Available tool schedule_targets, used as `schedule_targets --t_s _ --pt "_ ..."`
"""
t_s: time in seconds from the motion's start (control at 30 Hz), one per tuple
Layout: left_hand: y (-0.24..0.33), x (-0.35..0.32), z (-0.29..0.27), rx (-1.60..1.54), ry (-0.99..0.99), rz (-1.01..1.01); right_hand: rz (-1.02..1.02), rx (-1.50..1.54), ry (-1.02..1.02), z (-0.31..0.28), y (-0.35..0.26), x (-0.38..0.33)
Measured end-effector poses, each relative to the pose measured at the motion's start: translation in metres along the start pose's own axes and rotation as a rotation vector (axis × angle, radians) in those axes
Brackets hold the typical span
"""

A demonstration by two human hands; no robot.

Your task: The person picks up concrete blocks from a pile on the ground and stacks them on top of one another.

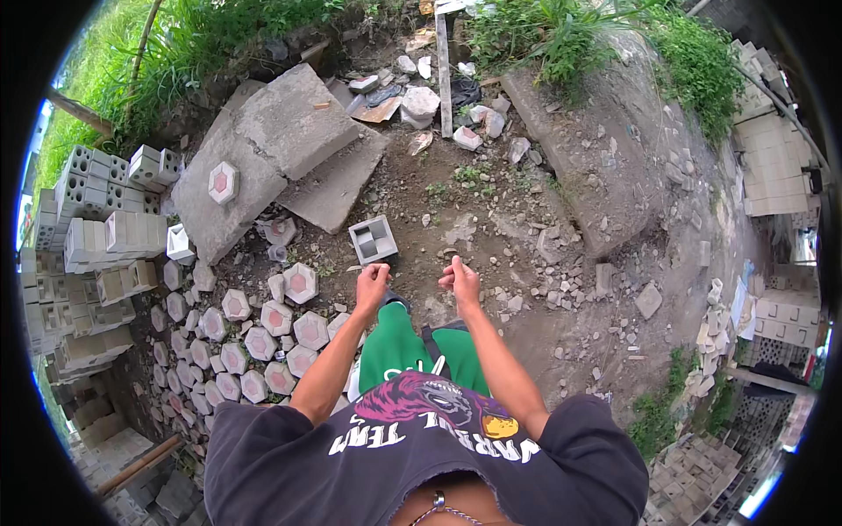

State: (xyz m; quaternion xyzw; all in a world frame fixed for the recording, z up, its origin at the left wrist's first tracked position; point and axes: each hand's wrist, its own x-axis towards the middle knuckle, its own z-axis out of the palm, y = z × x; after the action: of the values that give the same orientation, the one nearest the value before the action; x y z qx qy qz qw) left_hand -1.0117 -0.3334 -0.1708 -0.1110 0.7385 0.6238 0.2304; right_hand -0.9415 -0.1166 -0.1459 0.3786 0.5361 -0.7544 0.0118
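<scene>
My left hand (374, 281) is held out in front of me with its fingers curled together, just below a grey hollow concrete block (373, 239) on the dirt. Nothing shows in its fingers. The block's open cells face up, and a small gap appears between it and the hand. To the right, my right hand (461, 282) is raised at the same height above bare soil. Its fingers are also curled in and no object shows in them. Neither hand visibly touches the block.
Hexagonal pavers (275, 318) cover the ground at left, beside stacked hollow blocks (114, 237). A cracked concrete slab (298, 118) lies tilted beyond, with one paver (224, 182) on it. Another slab (583, 167) slopes at right. Rubble (553, 289) and a wooden post (444, 79) also stand out.
</scene>
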Motion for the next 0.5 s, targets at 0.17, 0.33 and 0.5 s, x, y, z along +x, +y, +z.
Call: schedule_targets --t_s 0.17,0.33,0.5 --pt "0.024 -0.041 0.093 -0.035 -0.221 -0.043 -0.098 0.217 0.168 -0.087 -0.012 -0.057" --pt "0.031 -0.077 0.187 0.089 -0.453 -0.005 -0.125 0.354 0.347 -0.181 0.006 -0.106" --pt "0.025 -0.124 0.276 0.193 -0.739 0.003 -0.149 0.488 0.577 -0.266 0.033 -0.164"
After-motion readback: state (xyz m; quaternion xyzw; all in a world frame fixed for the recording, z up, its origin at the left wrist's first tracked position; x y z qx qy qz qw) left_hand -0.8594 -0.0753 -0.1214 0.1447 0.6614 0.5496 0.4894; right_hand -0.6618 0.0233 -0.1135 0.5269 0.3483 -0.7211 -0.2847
